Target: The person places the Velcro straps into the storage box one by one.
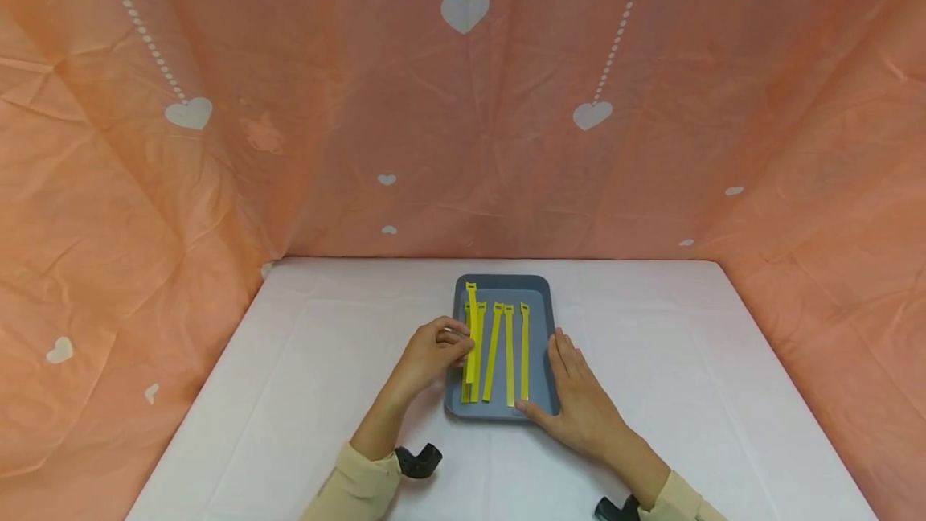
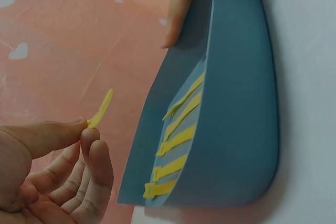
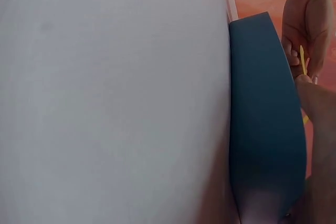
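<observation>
A grey-blue rectangular tray (image 1: 503, 280) holds several flat yellow cable straps (image 1: 510, 352) with slotted heads, laid roughly side by side lengthwise. One more yellow strap (image 1: 472, 304) is pinched between the thumb and fingertips of my left hand (image 1: 432, 354), raised above the tray's left side. The left wrist view shows this strap (image 2: 104, 107) clear of the tray, its end sticking out past the fingertips. My right hand (image 1: 587, 412) rests against the tray's right side with its fingers extended, thumb over the near right corner. In the right wrist view the tray's outer wall (image 3: 265, 114) hides most of the contents.
The tray stands on a white-covered table (image 1: 325, 360). A peach curtain (image 1: 506, 143) with white hearts encloses the back and both sides. Black wrist mounts (image 1: 418, 461) sit by both sleeve cuffs, close to the tabletop.
</observation>
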`<state>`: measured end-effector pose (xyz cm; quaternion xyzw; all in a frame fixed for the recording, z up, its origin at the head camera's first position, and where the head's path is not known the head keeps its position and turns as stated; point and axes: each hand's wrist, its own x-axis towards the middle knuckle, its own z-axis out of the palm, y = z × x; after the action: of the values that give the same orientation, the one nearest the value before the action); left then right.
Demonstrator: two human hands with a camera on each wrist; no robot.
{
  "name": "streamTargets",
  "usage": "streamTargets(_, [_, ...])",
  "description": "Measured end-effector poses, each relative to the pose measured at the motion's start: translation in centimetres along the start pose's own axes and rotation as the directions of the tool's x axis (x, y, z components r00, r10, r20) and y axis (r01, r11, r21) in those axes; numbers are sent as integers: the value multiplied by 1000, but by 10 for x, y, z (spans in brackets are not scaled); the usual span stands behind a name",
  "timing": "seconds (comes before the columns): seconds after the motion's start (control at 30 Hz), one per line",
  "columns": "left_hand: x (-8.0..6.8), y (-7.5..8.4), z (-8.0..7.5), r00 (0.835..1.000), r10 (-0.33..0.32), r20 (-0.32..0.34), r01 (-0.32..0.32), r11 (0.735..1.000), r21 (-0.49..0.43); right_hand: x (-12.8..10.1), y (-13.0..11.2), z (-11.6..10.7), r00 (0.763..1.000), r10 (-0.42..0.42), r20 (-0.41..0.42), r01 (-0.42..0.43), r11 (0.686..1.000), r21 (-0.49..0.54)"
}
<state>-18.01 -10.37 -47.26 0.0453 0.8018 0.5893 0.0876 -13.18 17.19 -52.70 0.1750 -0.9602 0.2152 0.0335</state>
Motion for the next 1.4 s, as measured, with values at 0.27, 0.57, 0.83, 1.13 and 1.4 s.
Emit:
streamTargets(0.27, [6,1,16,999,7,40,-8,999,41,-2,2,1,999,-29,-25,29,1000,7])
streamTargets(0.57, [13,1,32,996,28,84,-32,998,56,-1,2,-2,1000,-8,11,8,1000,22])
streamTargets(0.83, [16,3,48,992,38,120,-46,997,69,-1,2,0,999,-28,-22,29,999,31])
streamTargets(1.13, [21,10,68,991,18,134,-36,990,138,-1,5,1,1000,-16,4,16,999,29])
streamTargets(1.4, [25,14,84,988,10,156,-31,990,137,-1,6,0,1000,-15,10,15,999,44])
